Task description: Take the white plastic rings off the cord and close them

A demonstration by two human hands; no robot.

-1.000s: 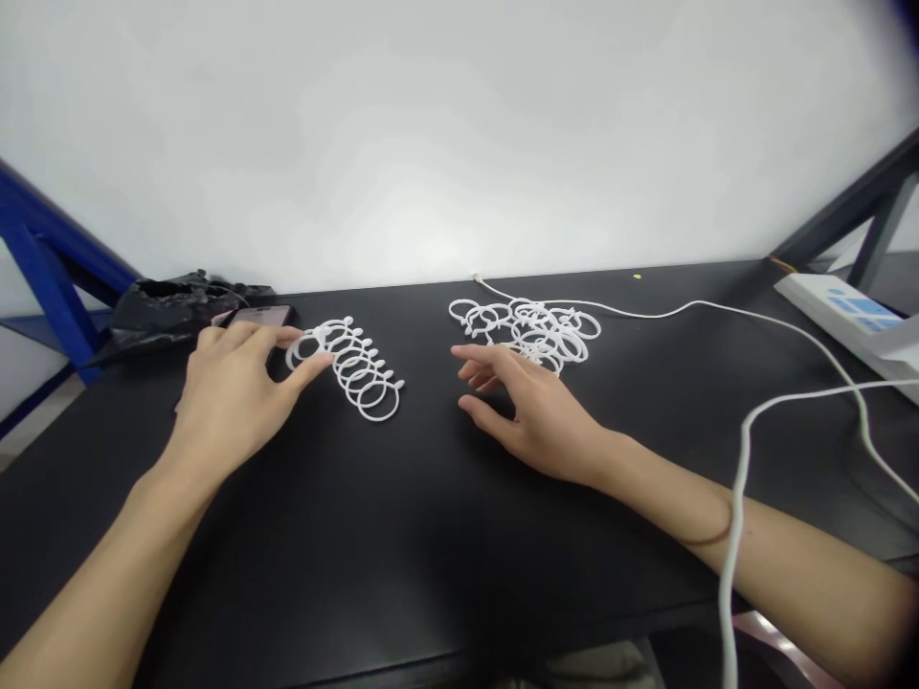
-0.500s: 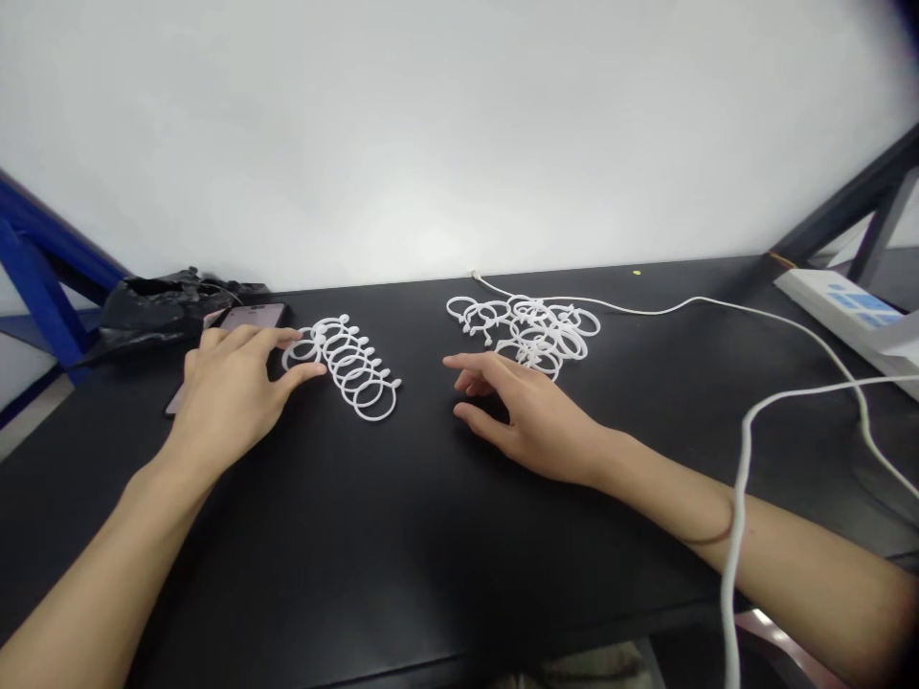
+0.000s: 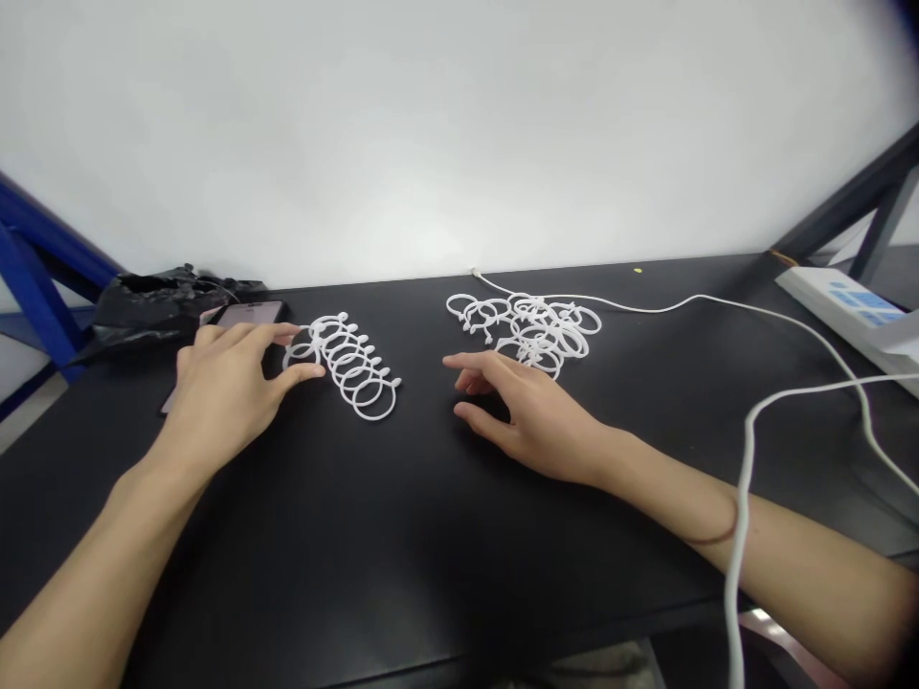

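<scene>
Several white plastic rings (image 3: 374, 418), each with a small knob, lie overlapped in a slanting row on the black tabletop. At the row's left end is one more white ring (image 3: 285, 356), between the thumb and index finger of my left hand (image 3: 234, 378). Those fingertips stand apart; whether they touch the ring I cannot make out. A loose, tangled pile of white rings (image 3: 556, 343) lies to the right, farther back. My right hand (image 3: 535, 416) hovers in front of that pile, thumb and fingers apart, holding nothing.
Partly behind my left hand lies a phone (image 3: 255, 313), with a crumpled black plastic bag (image 3: 150, 311) beyond it. White cable (image 3: 747, 450) crosses my right forearm, and another cable (image 3: 667, 312) runs behind the pile. A white box (image 3: 837, 301) is at far right; a pale wall (image 3: 431, 144) closes the back.
My left hand has shifted very slightly left and down relative to the row. My right hand and the rings look the same.
</scene>
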